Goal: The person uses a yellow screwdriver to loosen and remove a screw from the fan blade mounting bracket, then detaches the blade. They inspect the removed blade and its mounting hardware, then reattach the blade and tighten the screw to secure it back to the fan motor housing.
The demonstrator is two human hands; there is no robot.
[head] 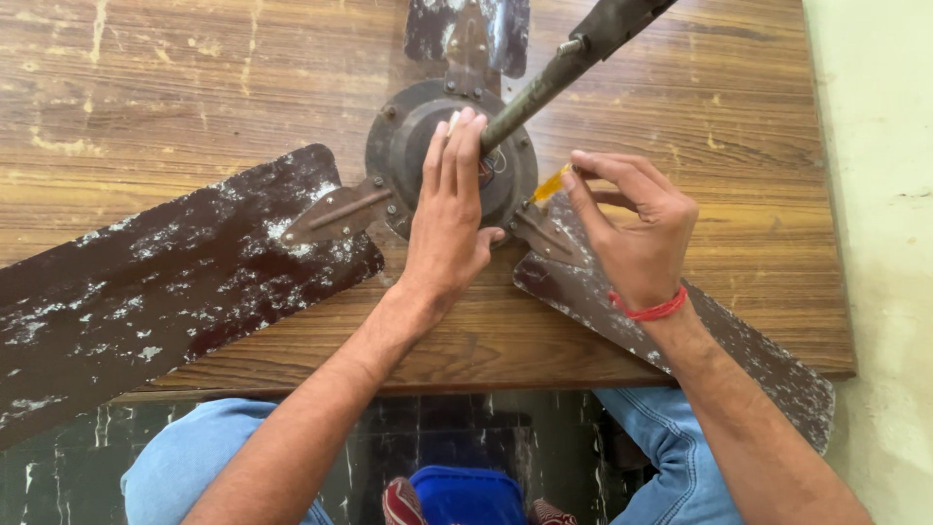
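Note:
An old dark brown ceiling fan lies on a worn wooden table (194,78). Its round motor housing (408,136) sits at the centre with a down rod (554,78) rising toward the upper right. My left hand (447,219) rests flat on the housing, fingers pointing up beside the rod. My right hand (637,233) pinches a small tool with a yellow handle (550,184), its tip at the housing's right edge near a blade bracket. A red thread band circles my right wrist.
One dusty, stained blade (155,282) reaches left past the table edge; another blade (758,360) runs to the lower right under my right forearm; a third (466,29) points up. A pale wall (875,194) stands to the right. My knees in blue jeans are below.

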